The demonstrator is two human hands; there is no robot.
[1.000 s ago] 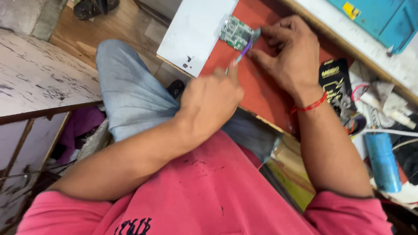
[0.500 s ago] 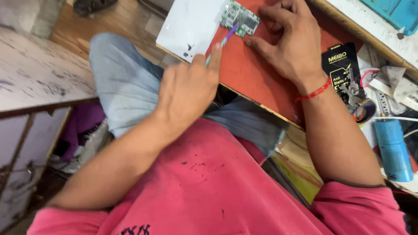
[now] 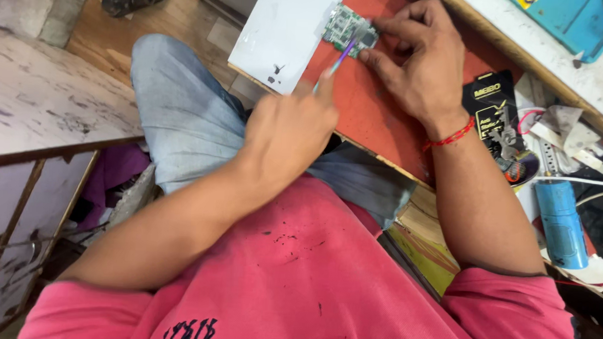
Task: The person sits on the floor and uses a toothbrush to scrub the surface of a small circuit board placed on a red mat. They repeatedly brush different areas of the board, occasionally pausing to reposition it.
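- Head view: a small green circuit board point(image 3: 349, 30) lies on the red worktop point(image 3: 365, 111), near its far edge, just beside a white sheet point(image 3: 284, 33)
- The left hand point(image 3: 291, 135) is closed around a thin purple tool point(image 3: 344, 55); the tool's tip reaches the board's near edge, and whether it actually touches is too fine to tell
- The right hand point(image 3: 421, 66) is partly curled, palm down, with fingertips point(image 3: 382, 25) pressed on the right end of the board, pinning it to the worktop rather than grasping it
- The board lies ahead of both hands; the right hand is the nearer, already in contact, while the left hand sits well back and meets the board only through the tool
- The board's long axis runs roughly left to right with a slight tilt; the tool's long axis slants from the left hand up and to the right, crossing the board's near edge at an angle
- A red thread point(image 3: 446, 138) circles the right wrist
- To the right of the right forearm sit a black packet point(image 3: 484, 103), a blue cylinder point(image 3: 561, 225) lying on its side and a clutter of white cables and scraps
- A knee in light denim point(image 3: 182, 117) shows below the worktop's left edge
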